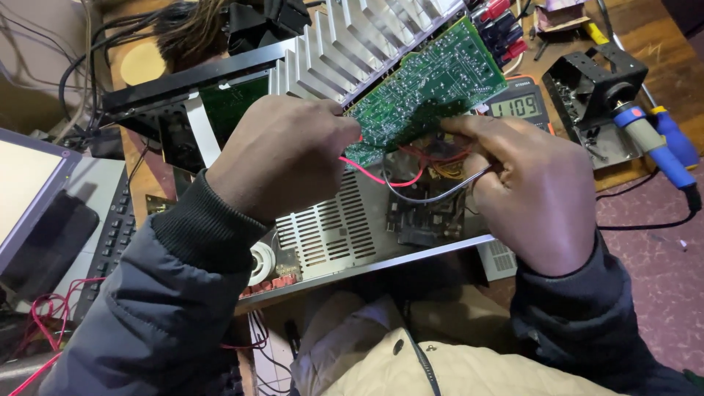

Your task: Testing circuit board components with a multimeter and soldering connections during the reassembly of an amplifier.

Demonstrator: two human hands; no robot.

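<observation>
Both hands are on my green circuit board (425, 88) over the open amplifier chassis (345, 235). Left hand (282, 158) pinches its edge shut; right hand (532, 191) grips the wires (433, 196) underneath.

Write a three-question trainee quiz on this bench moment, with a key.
1. True or false: both hands touch the green circuit board.
2. What lies right of the right hand? A) soldering iron B) hammer C) cup
3. Fill in: the red wire runs under the ____ hand.

Key: 1 true; 2 A; 3 left. The board is tilted up over the open metal chassis, beside the finned heatsink, with a multimeter behind it.
</observation>
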